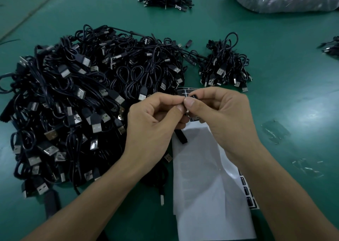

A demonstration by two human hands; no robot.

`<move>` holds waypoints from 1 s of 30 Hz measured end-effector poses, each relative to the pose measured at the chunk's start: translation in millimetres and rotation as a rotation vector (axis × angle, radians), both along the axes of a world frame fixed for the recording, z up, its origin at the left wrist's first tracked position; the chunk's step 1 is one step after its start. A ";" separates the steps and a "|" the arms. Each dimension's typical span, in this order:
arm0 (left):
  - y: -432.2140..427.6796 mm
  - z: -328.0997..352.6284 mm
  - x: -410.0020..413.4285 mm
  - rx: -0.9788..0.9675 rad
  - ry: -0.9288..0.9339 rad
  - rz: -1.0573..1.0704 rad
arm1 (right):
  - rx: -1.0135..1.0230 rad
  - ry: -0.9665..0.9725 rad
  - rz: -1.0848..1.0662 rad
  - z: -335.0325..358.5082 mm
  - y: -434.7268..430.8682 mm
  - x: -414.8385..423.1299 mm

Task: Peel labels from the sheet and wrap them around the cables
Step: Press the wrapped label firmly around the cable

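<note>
- Hands met in the middle of the view, above the green counter
- The left hand and the right hand had their fingers pinched tight, tip to tip
- As far as I could tell, the left hand held a thin black cable and the right hand pinched a small black label onto it
- The end of the cable hung down below the left hand
- The sheet lay flat on the counter right under the hands, mostly white, with some black labels at its top and right edge
- A big pile of cables sat just beside the sheet on the left, and a small pile sat further back on the right
- I think the label was very light, thin and sticky, so it could fold and stick to itself or to skin; it was best held by its edges
- The cable looked soft, bendy and light; it was best held close beside the label, so it did not flop
</note>
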State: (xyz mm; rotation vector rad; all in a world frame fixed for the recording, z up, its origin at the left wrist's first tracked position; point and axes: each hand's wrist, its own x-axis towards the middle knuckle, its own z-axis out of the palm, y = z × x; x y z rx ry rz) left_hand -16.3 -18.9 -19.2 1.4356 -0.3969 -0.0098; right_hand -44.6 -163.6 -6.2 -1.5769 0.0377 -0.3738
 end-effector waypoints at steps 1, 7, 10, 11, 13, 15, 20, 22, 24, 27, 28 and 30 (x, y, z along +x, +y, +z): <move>0.2 -0.1 -0.1 0.003 -0.001 0.004 | 0.005 -0.005 0.016 0.4 0.7 -0.2; 1.7 2.2 0.5 0.075 0.021 0.043 | -0.055 -0.008 0.066 1.1 3.3 -1.3; 1.6 3.2 0.7 0.104 0.042 0.045 | -0.092 0.000 0.069 0.7 3.5 -1.9; 1.8 3.4 0.6 0.118 0.042 0.040 | -0.106 -0.001 0.070 0.7 3.6 -2.1; 2.1 3.8 0.6 0.158 0.025 0.029 | -0.138 -0.005 0.064 0.4 4.2 -2.2; 2.2 4.0 1.6 0.178 0.022 0.033 | -0.157 -0.007 0.045 0.0 4.4 -1.7; 2.9 4.2 4.6 0.145 0.061 0.035 | -0.028 0.062 0.023 0.1 3.8 -0.2; 2.8 4.5 4.7 0.137 0.063 0.027 | 0.024 0.083 0.037 1.2 3.2 0.4; 3.0 4.2 4.8 0.137 0.064 0.002 | 0.023 0.067 0.059 2.2 2.6 0.0; 4.8 4.8 5.8 0.175 0.048 -0.057 | 0.006 0.044 0.069 1.9 1.5 -0.7; 5.6 5.4 6.4 0.192 0.049 -0.076 | 0.006 0.047 0.056 1.4 0.7 -0.6; 7.0 7.9 7.8 0.233 0.056 -0.103 | 0.002 0.052 0.020 0.7 -0.4 0.4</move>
